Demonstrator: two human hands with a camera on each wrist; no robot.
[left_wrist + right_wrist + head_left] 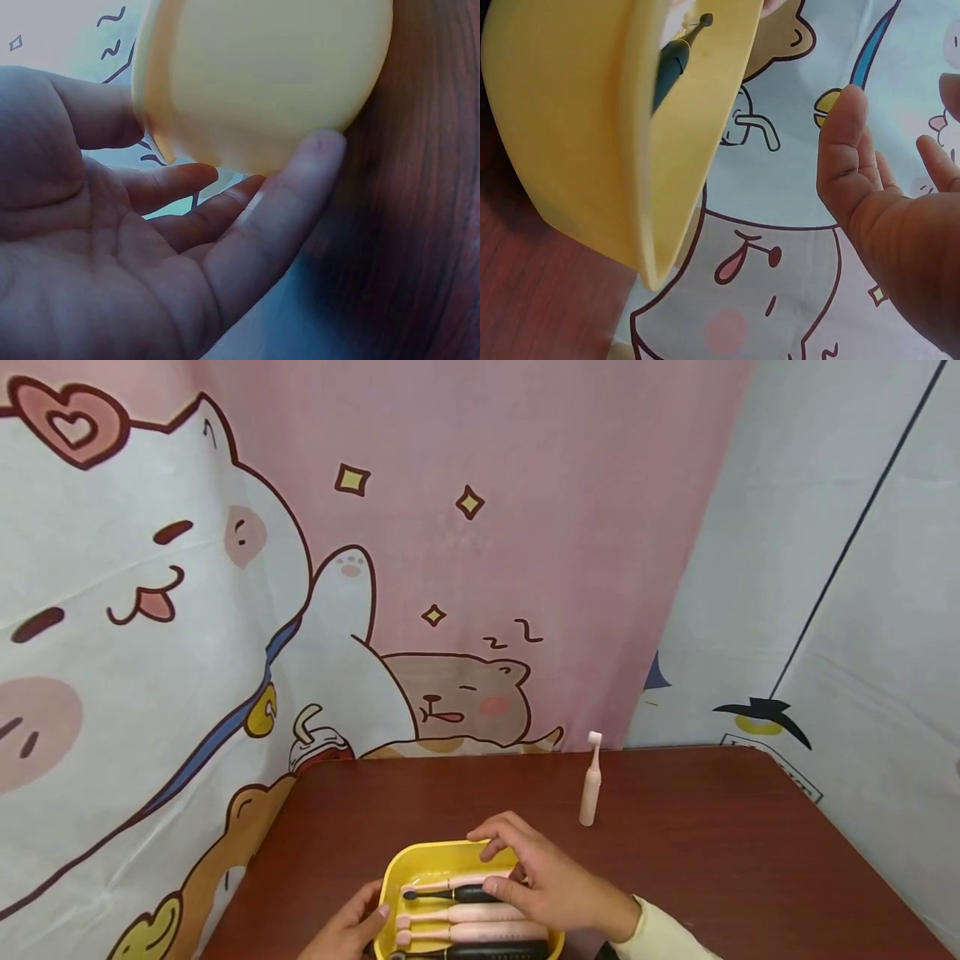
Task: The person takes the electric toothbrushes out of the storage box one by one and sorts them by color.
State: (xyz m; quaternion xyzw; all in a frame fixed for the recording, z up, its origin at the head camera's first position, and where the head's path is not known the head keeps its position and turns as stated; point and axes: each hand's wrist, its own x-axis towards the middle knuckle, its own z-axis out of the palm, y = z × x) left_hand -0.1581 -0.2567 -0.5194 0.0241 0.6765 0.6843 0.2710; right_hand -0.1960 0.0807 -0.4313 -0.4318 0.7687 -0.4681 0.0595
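At near side of tabletop [720, 852], tub [431, 860]. In tub, toothbrushes [487, 932] side by side, heads leftward. Behind tub, to right: upright toothbrush [590, 797]. Behind tabletop, curtain [570, 527]. At tub's left, left hand [348, 927].

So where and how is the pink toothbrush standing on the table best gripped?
On the pink toothbrush, probably round the lower handle, with the right hand coming from the near side: it stands upright, and the handle is wider than the slim neck.
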